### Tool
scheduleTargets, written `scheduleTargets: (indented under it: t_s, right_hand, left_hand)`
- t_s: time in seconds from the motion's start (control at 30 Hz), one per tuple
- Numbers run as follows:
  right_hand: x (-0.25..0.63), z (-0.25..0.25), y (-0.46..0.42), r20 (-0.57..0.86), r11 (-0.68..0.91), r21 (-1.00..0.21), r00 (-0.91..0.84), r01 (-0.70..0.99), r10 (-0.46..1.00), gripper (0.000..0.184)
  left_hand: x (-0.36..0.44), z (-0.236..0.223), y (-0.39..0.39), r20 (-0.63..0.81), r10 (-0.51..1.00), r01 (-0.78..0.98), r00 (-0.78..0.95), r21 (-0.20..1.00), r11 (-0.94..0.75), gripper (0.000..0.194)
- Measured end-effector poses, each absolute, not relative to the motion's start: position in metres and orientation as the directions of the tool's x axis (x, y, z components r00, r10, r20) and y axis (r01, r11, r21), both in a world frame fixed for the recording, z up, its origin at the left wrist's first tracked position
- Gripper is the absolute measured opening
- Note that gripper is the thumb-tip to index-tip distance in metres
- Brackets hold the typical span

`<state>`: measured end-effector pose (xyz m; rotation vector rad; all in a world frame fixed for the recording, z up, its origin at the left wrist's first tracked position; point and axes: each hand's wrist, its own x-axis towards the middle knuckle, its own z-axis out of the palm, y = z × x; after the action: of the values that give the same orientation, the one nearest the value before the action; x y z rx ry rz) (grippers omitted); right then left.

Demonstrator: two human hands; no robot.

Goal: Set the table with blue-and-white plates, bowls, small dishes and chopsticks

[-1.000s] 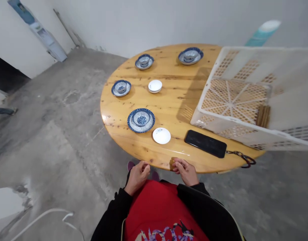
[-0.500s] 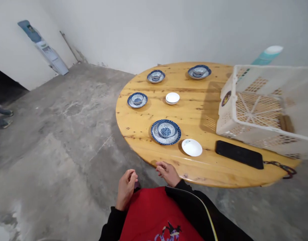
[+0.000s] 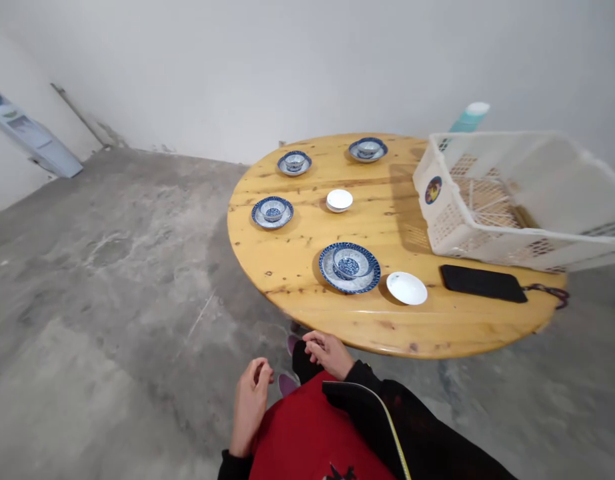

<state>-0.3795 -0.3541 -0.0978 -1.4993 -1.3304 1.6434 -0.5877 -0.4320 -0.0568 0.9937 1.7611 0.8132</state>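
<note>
My left hand (image 3: 253, 401) hovers over the floor in front of my body, its fingers curled in with nothing in them. Just short of the table's near edge is my right hand (image 3: 329, 353), also loosely closed and holding nothing. Nearest to it on the round wooden table (image 3: 307, 297) sits a blue-and-white plate (image 3: 331, 283) with a patterned bowl (image 3: 356, 261) on it. A white dish (image 3: 407, 289) lies just right of that plate. Small white dishes (image 3: 339, 200), seemingly stacked, sit mid-table.
More plates with bowls stand at the left (image 3: 272, 213), back left (image 3: 294, 163) and back (image 3: 368, 150). A white plastic crate (image 3: 445, 217) takes up the right side, with a black phone (image 3: 482, 283) before it. A water dispenser (image 3: 37, 140) stands far left.
My view has swung, so the dispenser slides left and the crate sits farther into view. My right hand now shows just off the table edge. The dishes have stayed put.
</note>
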Motion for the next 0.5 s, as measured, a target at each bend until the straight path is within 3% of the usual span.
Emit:
scheduleTargets:
  t_s: [0.13, 0.37, 0.43, 0.5]
  right_hand:
    - [-0.391, -0.091, -0.324, -0.385, -0.353, -0.917, -0.186, 0.186, 0.904, 0.032]
    - [-0.343, -0.055, -0.183, -0.083, -0.108, -0.936, 0.086, 0.335, 0.993, 0.021]
    - [-0.319, -0.05, -0.131, -0.039, -0.132, -0.907, 0.232, 0.399, 0.972, 0.019]
    - [-0.296, -0.051, -0.078, -0.115, -0.252, -0.9, 0.364, 0.355, 0.924, 0.017]
  left_hand:
    - [-0.609, -0.059, -0.401, -0.43, 0.876, 0.288, -0.217, 0.83, 0.478, 0.049]
    - [-0.65, -0.062, -0.32, -0.457, 0.873, 0.345, -0.173, 0.802, 0.488, 0.058]
    - [-0.658, -0.062, -0.294, -0.478, 0.867, 0.376, -0.141, 0.784, 0.494, 0.06]
    - [-0.665, -0.061, -0.267, -0.496, 0.862, 0.395, -0.107, 0.774, 0.495, 0.063]
